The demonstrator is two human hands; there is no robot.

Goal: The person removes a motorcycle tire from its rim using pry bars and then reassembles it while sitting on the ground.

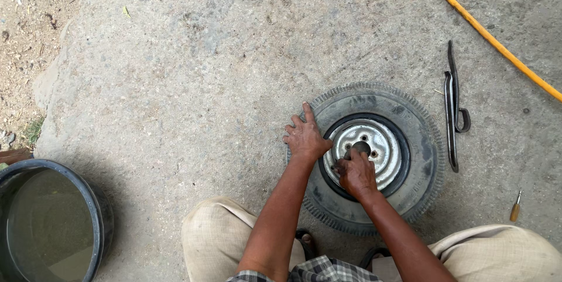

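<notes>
The person's knees (246, 235) frame the bottom of the view, squatting over a small tyre (373, 156) lying flat on the concrete floor (205, 83). The tyre sits fully on its grey metal rim (369, 144); no part of the bead looks pried off yet, so the work seems at an early stage. The left hand (304, 137) lies open, fingers spread on the tyre's sidewall, pressing down. The right hand (356, 173) has its grip curled at the rim's centre hole; what it pinches is hidden. Two tyre levers (452, 106), a screwdriver (515, 207), a yellow hose (486, 33) and a water tub (50, 223) lie around.
</notes>
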